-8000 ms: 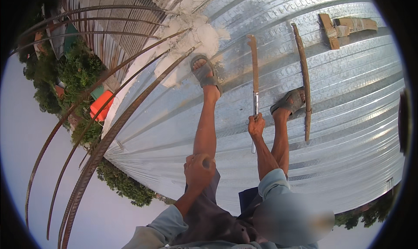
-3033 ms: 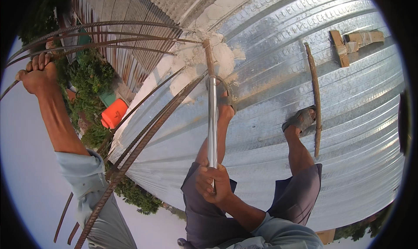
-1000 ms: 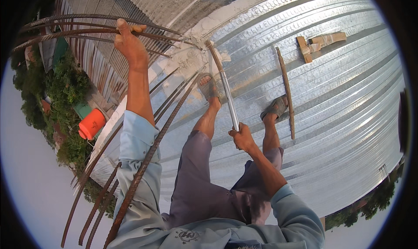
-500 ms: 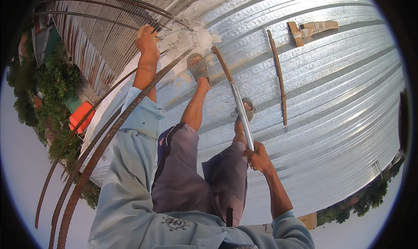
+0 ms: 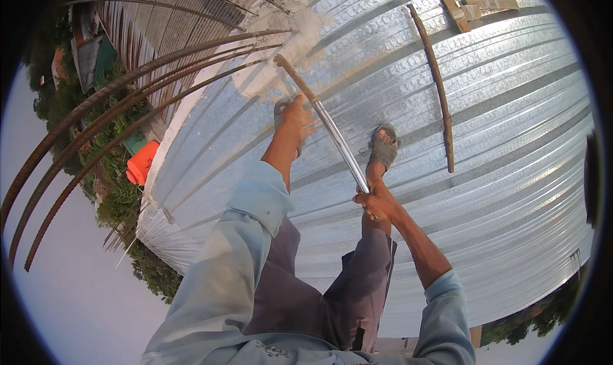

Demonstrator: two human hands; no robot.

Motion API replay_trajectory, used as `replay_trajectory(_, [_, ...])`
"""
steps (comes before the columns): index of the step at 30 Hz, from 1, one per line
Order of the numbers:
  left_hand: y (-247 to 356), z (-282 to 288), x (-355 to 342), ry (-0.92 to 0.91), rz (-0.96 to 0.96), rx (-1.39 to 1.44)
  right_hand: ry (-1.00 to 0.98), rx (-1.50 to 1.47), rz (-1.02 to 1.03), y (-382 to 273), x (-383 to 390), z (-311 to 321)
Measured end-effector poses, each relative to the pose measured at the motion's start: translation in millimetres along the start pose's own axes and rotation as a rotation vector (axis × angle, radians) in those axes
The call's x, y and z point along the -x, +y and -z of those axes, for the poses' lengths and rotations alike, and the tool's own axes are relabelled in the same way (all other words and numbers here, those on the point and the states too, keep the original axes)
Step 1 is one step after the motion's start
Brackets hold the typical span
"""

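We are clutching the bar (image 5: 327,122) in our right hand (image 5: 378,203) — it is pointing to eleven o'clock, toward the rods (image 5: 78,113). Our left hand (image 5: 295,119) is hovering, fingers apart, near the bar's nine o'clock side.

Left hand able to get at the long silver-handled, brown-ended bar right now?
Likely yes: the left hand appears empty, close beside the long silver-handled, brown-ended bar, nothing visible between. The right hand grips only its lower end.
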State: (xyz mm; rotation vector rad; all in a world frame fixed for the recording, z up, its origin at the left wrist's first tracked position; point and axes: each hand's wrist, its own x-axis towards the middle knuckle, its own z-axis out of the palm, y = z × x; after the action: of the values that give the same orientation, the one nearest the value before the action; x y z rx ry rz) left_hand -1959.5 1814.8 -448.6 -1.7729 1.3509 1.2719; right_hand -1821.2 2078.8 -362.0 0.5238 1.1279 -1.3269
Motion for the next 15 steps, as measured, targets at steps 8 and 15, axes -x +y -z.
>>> replay_trajectory(8, [-20.7, -17.1, -107.3, -0.245, -0.081, 0.319, 0.004, -0.065, 0.09, 43.2, -135.2, -26.5])
replay_trajectory(15, [-3.2, 4.6, -171.6, -0.243, -0.12, 0.317, 0.027, -0.04, 0.144, 44.3, -209.5, -49.2])
